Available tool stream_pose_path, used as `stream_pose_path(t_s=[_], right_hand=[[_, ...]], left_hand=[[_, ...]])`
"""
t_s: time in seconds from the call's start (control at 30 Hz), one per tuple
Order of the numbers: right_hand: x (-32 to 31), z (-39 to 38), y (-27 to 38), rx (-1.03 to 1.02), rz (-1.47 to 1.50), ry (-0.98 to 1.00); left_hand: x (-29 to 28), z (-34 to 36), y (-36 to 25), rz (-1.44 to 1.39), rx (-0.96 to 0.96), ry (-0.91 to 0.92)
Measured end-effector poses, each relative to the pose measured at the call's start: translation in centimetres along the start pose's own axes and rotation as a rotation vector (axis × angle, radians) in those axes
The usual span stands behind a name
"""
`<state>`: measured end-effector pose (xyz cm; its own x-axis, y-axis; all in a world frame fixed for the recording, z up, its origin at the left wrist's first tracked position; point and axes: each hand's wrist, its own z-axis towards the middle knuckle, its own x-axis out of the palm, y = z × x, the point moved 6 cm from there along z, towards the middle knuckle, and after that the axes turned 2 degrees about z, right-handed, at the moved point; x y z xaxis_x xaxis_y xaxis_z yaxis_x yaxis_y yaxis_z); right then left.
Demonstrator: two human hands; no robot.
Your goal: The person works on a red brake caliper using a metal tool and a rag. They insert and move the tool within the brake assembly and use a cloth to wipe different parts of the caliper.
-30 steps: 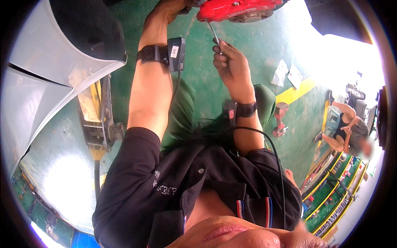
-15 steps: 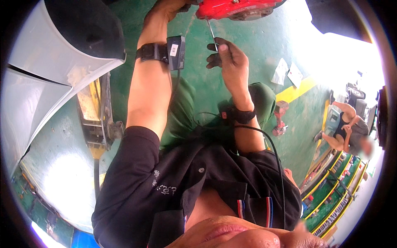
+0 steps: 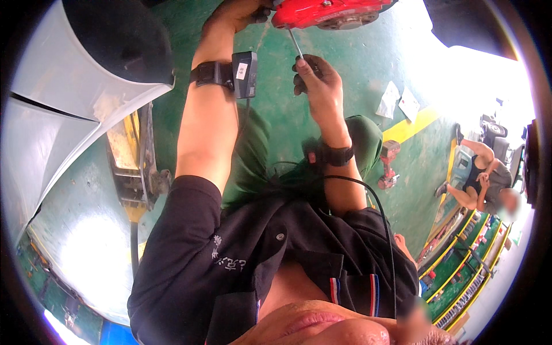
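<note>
Here, your right hand (image 3: 316, 76) closed round a slim metal tool (image 3: 295, 43), its upper end at the red caliper (image 3: 322, 14) near the view's top edge, your left hand (image 3: 244, 12) beside it, grip impossible to tell.

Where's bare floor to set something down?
Green floor lies bare between the right hand and the white sheets, and between that hand and the left forearm. Crowded: around the red caliper, with left hand and thin tool close.
</note>
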<state>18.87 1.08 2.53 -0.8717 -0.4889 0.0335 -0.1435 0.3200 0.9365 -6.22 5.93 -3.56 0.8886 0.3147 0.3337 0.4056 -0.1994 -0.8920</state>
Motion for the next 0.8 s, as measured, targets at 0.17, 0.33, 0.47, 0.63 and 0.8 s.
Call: stream_pose_path(t_s=[0.17, 0.33, 0.47, 0.63, 0.8], right_hand=[[1.2, -1.8, 3.2, -0.723, -0.855, -0.259], [1.9, -2.3, 4.0, -0.655, -0.951, -0.247], [1.4, -0.8, 1.3, -0.441, -0.854, -0.121], [1.8, -0.4, -1.4, 0.235, 0.493, 0.161], [1.7, -0.8, -0.6, 0.260, 0.365, 0.092]], left_hand=[[-0.5, -1.1, 0.1, -0.250, -0.029, 0.108], [3.7, -9.5, -4.3, -0.472, 0.218, 0.084], [3.0, -5.5, -3.1, -0.273, -0.015, 0.066], [3.6, -8.5, -4.1, -0.237, 0.101, 0.007], [1.1, -5.3, -1.9, -0.215, 0.040, 0.039]])
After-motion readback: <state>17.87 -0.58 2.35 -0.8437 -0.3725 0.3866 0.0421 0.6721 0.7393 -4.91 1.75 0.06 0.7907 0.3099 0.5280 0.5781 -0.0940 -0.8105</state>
